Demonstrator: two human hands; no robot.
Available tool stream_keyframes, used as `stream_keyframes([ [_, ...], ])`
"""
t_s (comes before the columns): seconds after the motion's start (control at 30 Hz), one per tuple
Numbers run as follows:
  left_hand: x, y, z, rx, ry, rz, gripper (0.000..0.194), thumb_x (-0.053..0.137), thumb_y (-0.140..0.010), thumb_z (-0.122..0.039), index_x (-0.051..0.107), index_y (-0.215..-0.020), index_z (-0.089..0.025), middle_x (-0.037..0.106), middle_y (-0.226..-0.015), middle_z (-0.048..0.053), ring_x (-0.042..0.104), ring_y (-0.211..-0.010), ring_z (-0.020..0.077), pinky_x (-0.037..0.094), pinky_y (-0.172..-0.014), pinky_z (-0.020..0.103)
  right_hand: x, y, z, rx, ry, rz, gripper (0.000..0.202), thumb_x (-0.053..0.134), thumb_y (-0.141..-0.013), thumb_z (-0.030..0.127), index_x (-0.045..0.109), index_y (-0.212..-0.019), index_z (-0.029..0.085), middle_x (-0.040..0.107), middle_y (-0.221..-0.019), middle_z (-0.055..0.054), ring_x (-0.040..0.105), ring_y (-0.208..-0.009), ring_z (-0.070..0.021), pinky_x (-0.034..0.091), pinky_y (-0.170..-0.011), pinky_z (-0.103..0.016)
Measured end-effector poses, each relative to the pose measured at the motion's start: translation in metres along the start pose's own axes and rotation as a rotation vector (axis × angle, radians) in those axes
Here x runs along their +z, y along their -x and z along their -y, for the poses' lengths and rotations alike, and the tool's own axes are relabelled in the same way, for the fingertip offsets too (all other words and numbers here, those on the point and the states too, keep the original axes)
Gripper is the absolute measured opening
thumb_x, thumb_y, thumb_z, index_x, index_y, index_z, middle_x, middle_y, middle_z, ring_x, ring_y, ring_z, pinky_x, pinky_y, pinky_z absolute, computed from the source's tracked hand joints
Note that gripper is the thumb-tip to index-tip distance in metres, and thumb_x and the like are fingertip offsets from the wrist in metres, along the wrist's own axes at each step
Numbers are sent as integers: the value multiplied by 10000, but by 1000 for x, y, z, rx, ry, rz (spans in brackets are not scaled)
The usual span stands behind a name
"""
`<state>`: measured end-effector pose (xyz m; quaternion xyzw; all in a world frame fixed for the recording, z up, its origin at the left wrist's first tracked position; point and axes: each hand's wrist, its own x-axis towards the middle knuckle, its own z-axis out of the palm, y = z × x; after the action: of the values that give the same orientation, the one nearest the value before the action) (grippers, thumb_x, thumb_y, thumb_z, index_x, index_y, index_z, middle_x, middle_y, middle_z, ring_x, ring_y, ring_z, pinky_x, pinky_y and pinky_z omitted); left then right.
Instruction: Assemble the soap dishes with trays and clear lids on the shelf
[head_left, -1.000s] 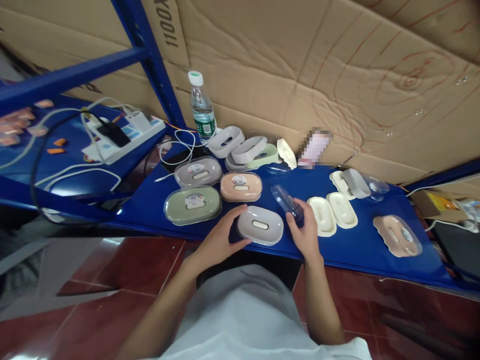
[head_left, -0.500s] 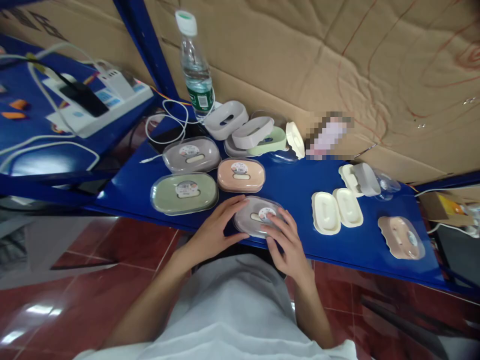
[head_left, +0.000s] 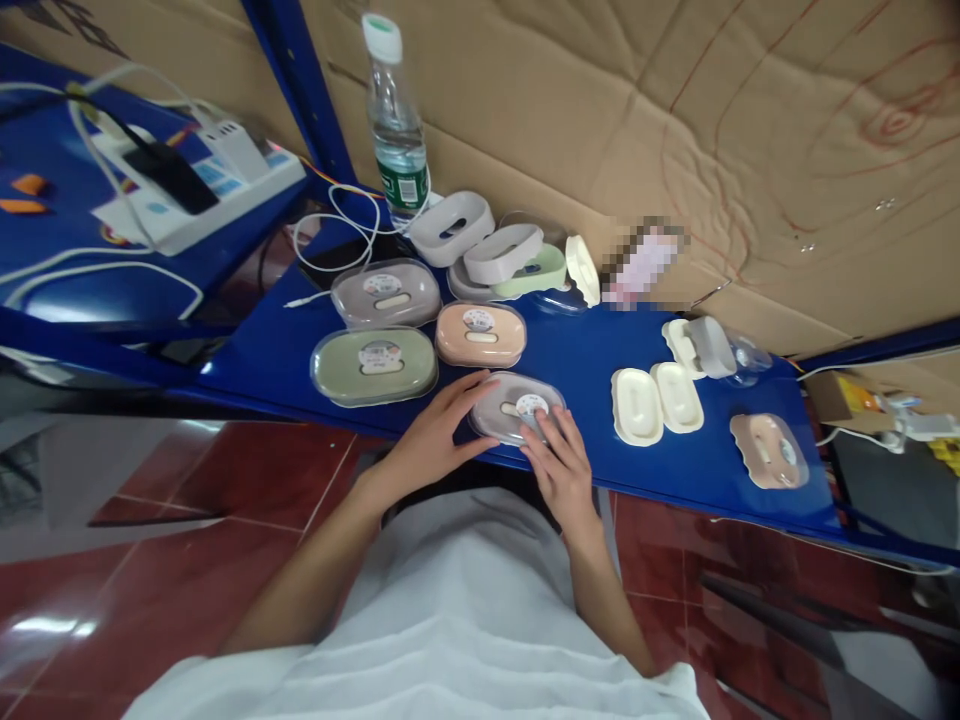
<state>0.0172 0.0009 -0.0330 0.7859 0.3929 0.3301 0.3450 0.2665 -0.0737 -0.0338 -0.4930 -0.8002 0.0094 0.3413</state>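
Observation:
A grey oval soap box (head_left: 498, 402) with a clear lid and a round label lies at the blue table's front edge, between my two hands. My left hand (head_left: 442, 428) grips its left end, thumb at the near side and fingers at the far side. The fingers of my right hand (head_left: 561, 462) are bent over its right end, close to the label. Just behind it sits a peach soap box (head_left: 481, 350) with a label. To the left are a green soap box (head_left: 337, 368) and another grey soap box (head_left: 351, 296), both lidded.
Loose grey trays (head_left: 502, 254) and a light green tray (head_left: 551, 272) are piled at the back beside a water bottle (head_left: 405, 150). Cream inserts (head_left: 637, 405) and a lidded peach box (head_left: 766, 452) lie right. A power strip (head_left: 247, 205) with cables stands left.
The view has shifted slightly, so the table's contents appear a little higher. My right hand's fingers have moved slightly toward the box's near right edge; the left hand keeps its grip.

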Motion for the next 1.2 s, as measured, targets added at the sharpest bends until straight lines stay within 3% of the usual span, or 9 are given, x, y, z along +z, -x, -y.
stream_keyframes([
  [0.17,1,1,-2,1,-27,-14,723,701,-1021,-451,395,-1665,-330,458,-1719,90,465,-1586,292,406,-1319,496,-6,1,-9,39,-2,31,586,607,-1070,182,549,-1609,403,623,-1595,-44,504,-1564,-304,473,-1272,-605],
  [0.33,-1,1,-6,-12,-39,-27,631,646,-1052,-408,430,-1641,-340,506,-1682,75,510,-1554,273,427,-1309,491,-21,-14,-41,149,149,-22,525,532,-1105,258,542,-1619,362,604,-1612,-76,461,-1588,-327,441,-1266,-652],
  [0.47,2,1,-7,-6,-56,-39,547,602,-1078,-386,469,-1607,-332,539,-1638,74,554,-1508,255,458,-1289,479,-35,-35,-65,243,289,89,610,441,-1140,343,320,-1737,315,297,-1804,-115,187,-1699,-375,220,-1308,-765],
  [0.53,5,3,-9,33,-78,-83,493,586,-1089,-361,504,-1574,-321,558,-1608,81,583,-1474,247,496,-1257,466,-43,-37,-74,314,357,70,656,454,-1139,425,280,-1750,262,211,-1825,-160,159,-1701,-400,202,-1302,-771],
  [0.7,-7,24,-13,172,-318,-420,368,668,-1029,-219,647,-1370,-357,616,-1493,58,616,-1403,276,504,-1220,522,-57,-6,-88,428,449,28,561,506,-1115,525,575,-1577,215,593,-1600,-194,488,-1544,-406,380,-1234,-702],
  [0.83,-37,43,-6,-32,-502,-766,550,790,-939,-260,586,-1448,-304,521,-1564,126,493,-1505,389,389,-1271,669,-63,26,-84,371,427,70,479,514,-1123,417,583,-1563,241,650,-1553,-144,515,-1532,-379,399,-1229,-656],
  [0.93,-54,51,7,-134,-529,-752,644,780,-953,-304,501,-1532,-260,423,-1648,178,409,-1564,423,343,-1283,719,-67,42,-72,315,387,58,437,518,-1119,322,593,-1547,274,678,-1527,-104,540,-1517,-353,392,-1235,-621],
  [1.03,-57,56,19,-143,-522,-659,665,733,-991,-306,430,-1582,-268,479,-1600,185,436,-1548,392,376,-1270,693,-64,47,-56,239,315,89,443,527,-1111,259,585,-1548,302,693,-1513,-71,560,-1502,-324,350,-1262,-598],
  [1.2,-30,55,8,-4,-615,-794,741,790,-935,-243,421,-1578,-260,511,-1556,188,487,-1503,376,431,-1228,631,-48,23,-24,15,166,326,534,456,-1113,136,499,-1617,308,603,-1621,-46,435,-1607,-266,158,-1349,-609],
])
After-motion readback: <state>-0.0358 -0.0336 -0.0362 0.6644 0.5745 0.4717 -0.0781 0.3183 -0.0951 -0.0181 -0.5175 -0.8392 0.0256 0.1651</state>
